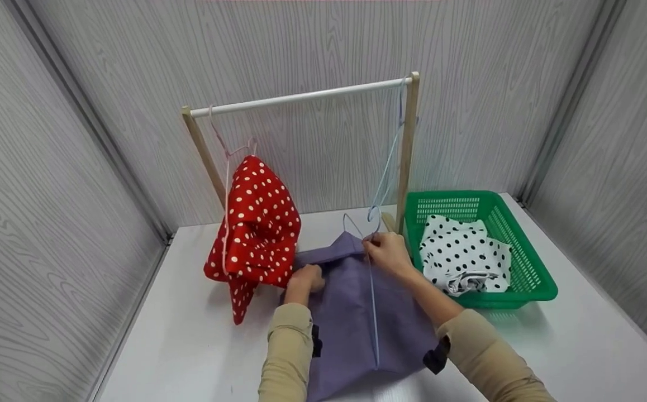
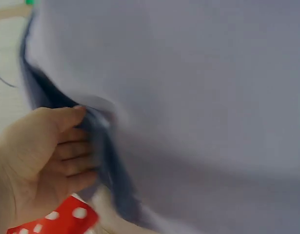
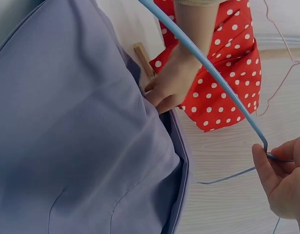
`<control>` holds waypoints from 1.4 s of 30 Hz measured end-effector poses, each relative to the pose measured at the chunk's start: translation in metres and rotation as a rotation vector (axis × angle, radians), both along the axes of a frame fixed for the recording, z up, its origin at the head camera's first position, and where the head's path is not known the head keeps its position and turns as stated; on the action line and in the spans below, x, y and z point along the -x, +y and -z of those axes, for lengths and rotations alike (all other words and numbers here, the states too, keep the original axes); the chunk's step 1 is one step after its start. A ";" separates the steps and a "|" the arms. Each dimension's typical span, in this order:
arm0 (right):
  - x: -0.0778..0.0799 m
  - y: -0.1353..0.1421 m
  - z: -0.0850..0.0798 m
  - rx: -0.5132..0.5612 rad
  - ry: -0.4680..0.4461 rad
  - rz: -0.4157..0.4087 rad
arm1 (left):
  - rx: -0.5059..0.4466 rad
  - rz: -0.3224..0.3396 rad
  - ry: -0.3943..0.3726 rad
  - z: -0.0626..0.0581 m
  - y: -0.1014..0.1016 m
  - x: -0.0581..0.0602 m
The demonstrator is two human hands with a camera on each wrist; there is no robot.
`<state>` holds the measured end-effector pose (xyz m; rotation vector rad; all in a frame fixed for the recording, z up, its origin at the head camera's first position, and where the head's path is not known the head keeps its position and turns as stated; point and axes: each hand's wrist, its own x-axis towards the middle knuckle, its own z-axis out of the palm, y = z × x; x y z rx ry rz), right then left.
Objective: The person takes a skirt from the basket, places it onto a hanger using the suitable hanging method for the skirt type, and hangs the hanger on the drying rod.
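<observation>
A purple garment [image 1: 351, 324] with stitched seams lies spread on the white table, its upper edge raised. My left hand [image 1: 308, 278] holds that edge; in the left wrist view, the thumb of the left hand [image 2: 52, 156] is outside and the fingers are at the darker inner side. My right hand [image 1: 389, 254] pinches a light blue wire hanger [image 1: 374, 312] near its hook. In the right wrist view, the hanger [image 3: 213, 70] extends from the fingers of the right hand [image 3: 284, 180] above the garment [image 3: 91, 122]. Part of the left hand's grip is hidden by cloth.
Behind stands a rack with a white rail [image 1: 301, 99]. A red polka-dot cloth [image 1: 262, 223] hangs from a pink hanger [image 1: 227, 162] at left; another blue hanger [image 1: 389, 159] hangs at right. A green basket [image 1: 541, 282] at right holds a white polka-dot cloth [image 1: 463, 251].
</observation>
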<state>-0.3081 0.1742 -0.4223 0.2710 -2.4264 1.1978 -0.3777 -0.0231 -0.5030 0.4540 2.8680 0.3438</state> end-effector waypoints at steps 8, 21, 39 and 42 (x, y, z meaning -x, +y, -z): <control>0.002 -0.007 -0.002 -0.135 0.179 0.043 | -0.362 0.226 0.112 -0.047 0.030 -0.043; 0.013 -0.007 -0.008 -0.064 0.171 0.045 | -1.182 0.216 -0.425 -0.064 0.045 -0.135; -0.007 0.027 -0.011 -0.404 0.069 -0.070 | -1.248 0.051 -0.172 -0.080 0.029 -0.150; -0.014 0.046 -0.010 -0.575 0.021 -0.010 | -1.267 0.043 -0.170 -0.074 0.024 -0.146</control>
